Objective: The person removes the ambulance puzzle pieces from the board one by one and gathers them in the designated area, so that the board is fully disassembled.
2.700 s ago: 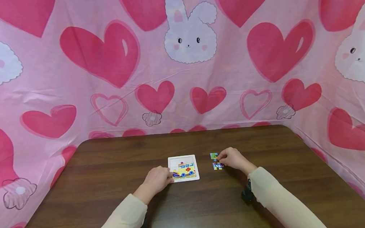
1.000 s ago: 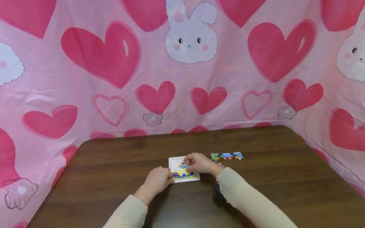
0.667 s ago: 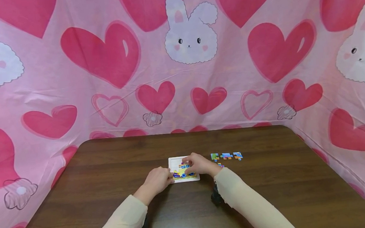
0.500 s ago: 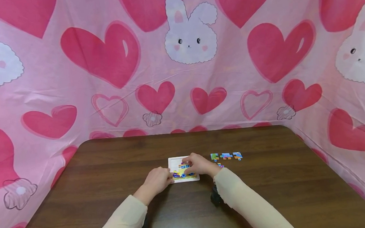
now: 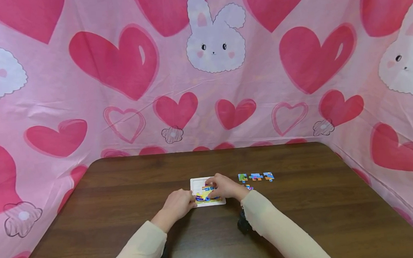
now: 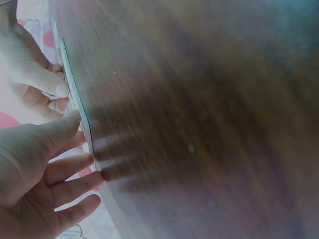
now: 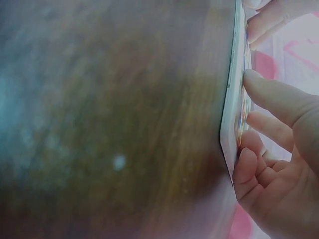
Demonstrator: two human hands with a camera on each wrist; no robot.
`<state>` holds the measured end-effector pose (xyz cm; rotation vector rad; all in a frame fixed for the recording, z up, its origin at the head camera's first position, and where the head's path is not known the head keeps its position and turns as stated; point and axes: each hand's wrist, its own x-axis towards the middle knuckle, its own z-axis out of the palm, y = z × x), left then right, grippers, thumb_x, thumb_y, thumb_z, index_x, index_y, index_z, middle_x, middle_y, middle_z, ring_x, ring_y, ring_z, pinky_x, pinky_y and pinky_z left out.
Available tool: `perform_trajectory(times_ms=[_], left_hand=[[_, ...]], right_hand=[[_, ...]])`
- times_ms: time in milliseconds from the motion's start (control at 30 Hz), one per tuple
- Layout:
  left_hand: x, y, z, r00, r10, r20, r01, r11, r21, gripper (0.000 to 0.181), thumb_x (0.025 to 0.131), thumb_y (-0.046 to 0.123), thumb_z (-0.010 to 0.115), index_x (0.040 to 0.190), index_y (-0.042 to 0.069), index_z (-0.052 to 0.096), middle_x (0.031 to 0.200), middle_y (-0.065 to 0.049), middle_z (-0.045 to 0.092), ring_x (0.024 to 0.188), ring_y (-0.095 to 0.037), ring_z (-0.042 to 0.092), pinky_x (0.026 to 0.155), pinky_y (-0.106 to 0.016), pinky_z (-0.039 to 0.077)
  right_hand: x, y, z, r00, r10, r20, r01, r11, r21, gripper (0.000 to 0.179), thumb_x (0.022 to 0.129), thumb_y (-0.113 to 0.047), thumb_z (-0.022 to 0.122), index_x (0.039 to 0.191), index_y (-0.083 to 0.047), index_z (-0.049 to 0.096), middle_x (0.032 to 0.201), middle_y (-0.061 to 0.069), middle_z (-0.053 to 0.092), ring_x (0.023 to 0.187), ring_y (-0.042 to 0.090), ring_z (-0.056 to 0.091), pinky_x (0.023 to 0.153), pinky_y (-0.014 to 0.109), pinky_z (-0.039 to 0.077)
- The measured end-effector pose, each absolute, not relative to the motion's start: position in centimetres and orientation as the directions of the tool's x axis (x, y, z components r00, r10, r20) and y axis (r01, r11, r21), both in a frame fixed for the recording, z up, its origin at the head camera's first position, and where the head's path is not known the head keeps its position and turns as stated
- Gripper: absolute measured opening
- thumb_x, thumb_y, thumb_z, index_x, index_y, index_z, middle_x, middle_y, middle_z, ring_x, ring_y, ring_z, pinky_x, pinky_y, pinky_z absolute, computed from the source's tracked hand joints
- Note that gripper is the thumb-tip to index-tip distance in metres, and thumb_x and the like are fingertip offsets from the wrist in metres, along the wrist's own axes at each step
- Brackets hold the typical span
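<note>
A white-framed jigsaw tray lies on the table, with a yellow ambulance picture in its lower part. My left hand grips the tray's left edge; in the left wrist view its thumb lies at the rim and the other fingers spread beside it. My right hand is over the picture's right side, pinching a puzzle piece between thumb and index finger low over the tray. The hand hides part of the tray's right side. In the right wrist view, the thumb and fingertips meet the tray's face.
To the right of the tray lie several loose puzzle pieces: a green one, a blue one, a blue-and-orange one, and one partly behind the right wrist. A pink heart-patterned cloth hangs behind the brown table.
My right hand has moved left from the loose pieces onto the tray, uncovering pieces at the right. Over the last second it has shifted only slightly. My left hand has stayed at the tray's edge.
</note>
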<state>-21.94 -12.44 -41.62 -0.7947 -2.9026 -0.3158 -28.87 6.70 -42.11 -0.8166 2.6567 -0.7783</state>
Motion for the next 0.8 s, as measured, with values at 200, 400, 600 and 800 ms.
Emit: perform_trajectory(times_ms=[200,400,600,800], left_hand=[[-21.85,-12.40,-41.51,-0.857,0.487,0.166,0.512,0.842,0.170,0.013,0.078,0.019,0.073,0.085,0.008,0.074,0.094,-0.013,0.068,0.057,-0.018,0.053,0.056,-0.033,0.042],[-21.85,-12.39,-41.55,-0.857,0.485,0.173,0.510,0.846,0.154,0.012,0.079,0.019,0.073,0.085,0.008,0.073,0.091,-0.013,0.068,0.055,-0.018,0.050,0.055,-0.034,0.041],[-21.81,-12.40,-41.56,-0.865,0.477,0.156,0.498,0.851,0.163,0.015,0.079,0.019,0.073,0.088,0.008,0.074,0.096,-0.014,0.068,0.063,-0.021,0.058,0.059,-0.035,0.044],[-21.92,-12.40,-41.60,-0.867,0.474,0.155,0.495,0.853,0.164,0.016,0.079,0.021,0.073,0.089,0.008,0.074,0.097,-0.014,0.068,0.063,-0.020,0.057,0.059,-0.034,0.044]], right_hand=[[-28.92,6.68,-42.02,-0.832,-0.546,-0.095,-0.390,0.698,-0.600,0.040,0.077,-0.018,0.075,0.112,-0.013,0.055,0.086,0.003,0.049,0.076,0.018,0.047,0.067,0.032,0.041],[-28.84,6.83,-41.92,-0.848,-0.523,-0.084,-0.320,0.632,-0.706,0.030,0.083,-0.007,0.068,0.108,-0.012,0.052,0.080,0.005,0.051,0.068,0.019,0.049,0.061,0.031,0.042],[-28.52,6.95,-41.96,-0.882,-0.472,-0.017,-0.286,0.561,-0.777,0.017,0.085,-0.003,0.063,0.100,-0.006,0.056,0.073,0.005,0.053,0.062,0.017,0.051,0.056,0.028,0.043],[-28.21,7.03,-41.56,-0.901,-0.433,0.023,-0.264,0.506,-0.821,0.013,0.086,-0.001,0.060,0.098,-0.004,0.058,0.070,0.006,0.054,0.059,0.016,0.050,0.053,0.027,0.042]])
